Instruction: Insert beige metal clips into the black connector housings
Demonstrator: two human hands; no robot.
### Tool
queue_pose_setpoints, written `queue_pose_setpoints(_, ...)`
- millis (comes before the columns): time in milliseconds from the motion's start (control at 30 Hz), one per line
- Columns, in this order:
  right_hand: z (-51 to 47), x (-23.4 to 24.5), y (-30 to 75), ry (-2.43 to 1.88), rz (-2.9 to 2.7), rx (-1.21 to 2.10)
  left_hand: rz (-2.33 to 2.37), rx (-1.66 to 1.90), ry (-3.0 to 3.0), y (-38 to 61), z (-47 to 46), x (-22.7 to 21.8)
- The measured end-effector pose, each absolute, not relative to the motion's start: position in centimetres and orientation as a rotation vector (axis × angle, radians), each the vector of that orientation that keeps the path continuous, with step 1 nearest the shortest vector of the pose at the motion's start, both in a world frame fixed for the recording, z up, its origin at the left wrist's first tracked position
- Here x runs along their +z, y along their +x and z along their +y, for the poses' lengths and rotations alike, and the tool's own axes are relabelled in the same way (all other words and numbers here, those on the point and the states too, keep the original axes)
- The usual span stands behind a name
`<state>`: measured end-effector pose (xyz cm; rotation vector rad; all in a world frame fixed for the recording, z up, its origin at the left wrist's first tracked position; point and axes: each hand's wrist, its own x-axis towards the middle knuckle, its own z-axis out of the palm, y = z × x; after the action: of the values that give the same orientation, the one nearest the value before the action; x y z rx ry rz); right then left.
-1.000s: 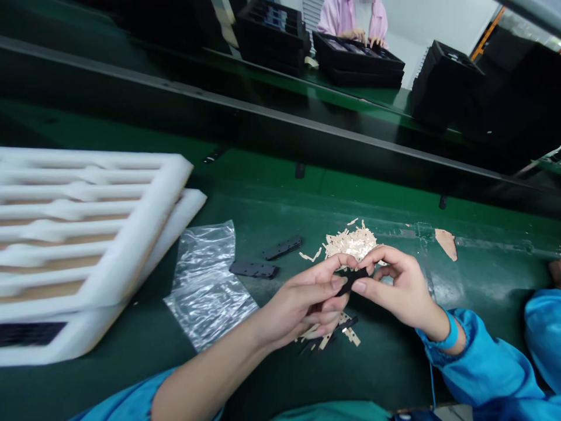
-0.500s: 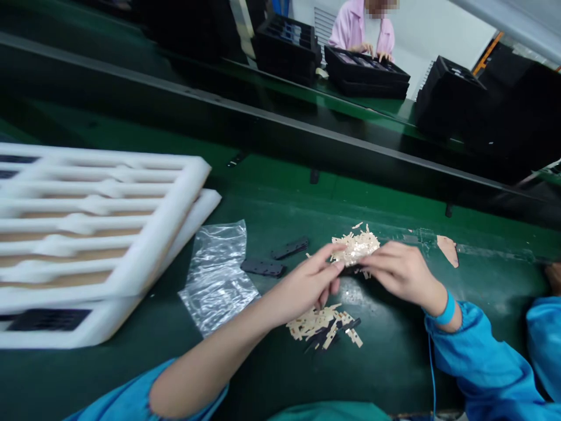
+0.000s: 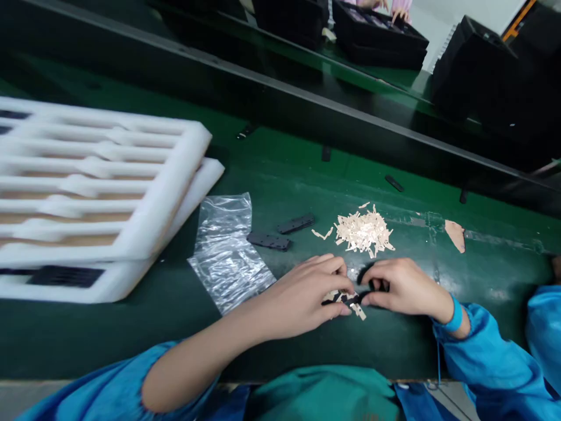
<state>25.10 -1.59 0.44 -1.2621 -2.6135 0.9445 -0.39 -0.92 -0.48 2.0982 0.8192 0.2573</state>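
Note:
A small pile of cream-coloured flat pieces mixed with black strips (image 3: 343,297) lies on the green bench, partly hidden by my hands. My left hand (image 3: 309,292) is over its left side, fingers bent and thumb apart, with pieces showing between them. At the pile's right edge, my right hand (image 3: 394,286) has its thumb and fingertips at the end of a dark strip, apparently pinching it; the fingers partly cover it. Just beyond my hands sits a larger heap of cream pieces (image 3: 364,231), with a few loose pieces (image 3: 323,234) to its left.
Thick black strips (image 3: 269,241) lie beside a clear plastic bag (image 3: 232,251). White foam trays (image 3: 170,193) are stacked at left. Single black strips (image 3: 394,183) lie near the dark ledge (image 3: 298,96). Another person's blue sleeve (image 3: 543,333) is at right; a co-worker's hands (image 3: 401,11) show across the bench.
Both hands have come from the larger heap toward me to the small pile. The dark piece between them is gone from there, and another black strip now lies beyond the heap. The view has tilted down.

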Motion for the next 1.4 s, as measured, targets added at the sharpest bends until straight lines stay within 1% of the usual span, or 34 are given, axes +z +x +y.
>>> queue_pose_setpoints(133, -2.9, 0.0, 24.2, -1.322, -2.588, 1.095, 0.776, 0.232, 2.148, 0.1, -1.2, -1.1)
queue_pose_setpoints(267, -2.3, -0.5, 24.8, -1.351, -2.344, 1.327, 0.759, 0.337, 2.094, 0.1, -1.0, -1.0)
queue_pose_setpoints(367, -2.4, -0.6, 24.9, -1.301, -2.217, 1.398, 0.743, 0.383, 1.993, 0.1, -0.9, -0.5)
queue_pose_setpoints(433, -2.6, -0.6, 24.5, -1.276, -2.199, 1.314, 0.801, 0.391, 1.926, 0.2, -0.8, -0.3)
queue_pose_setpoints(500, -2.9, -0.6, 24.1, -1.228, -2.260, 1.084, 0.923, 0.387, 1.837, 0.3, -0.7, -0.2)
queue_pose_setpoints(600, -3.1, -0.3, 23.5, -1.075, -2.407, 0.641, 1.010, 0.323, 1.652, 0.3, -0.6, -0.3)
queue_pose_setpoints(700, -3.0, 0.2, 23.2, -0.980, -2.495, 0.435, 0.966, 0.293, 1.497, 0.1, -0.3, -0.4)
queue_pose_setpoints(933, -2.1, 1.4, 23.5, -0.932, -2.533, 0.570, 0.903, 0.276, 1.445, -0.3, 0.3, 0.2)
queue_pose_setpoints(1067, -1.8, 1.8, 23.4, -0.885, -2.650, 0.598, 0.899, 0.235, 1.473, -0.7, 0.2, 0.1)
queue_pose_setpoints(1267, -1.6, 2.1, 23.3, -0.837, -2.804, 0.512, 0.901, 0.145, 1.550, -1.1, 0.4, -0.2)
queue_pose_setpoints(1400, -1.3, 2.5, 23.7, -0.872, -2.786, 0.614, 0.887, 0.150, 1.551, -1.2, 0.5, 0.1)
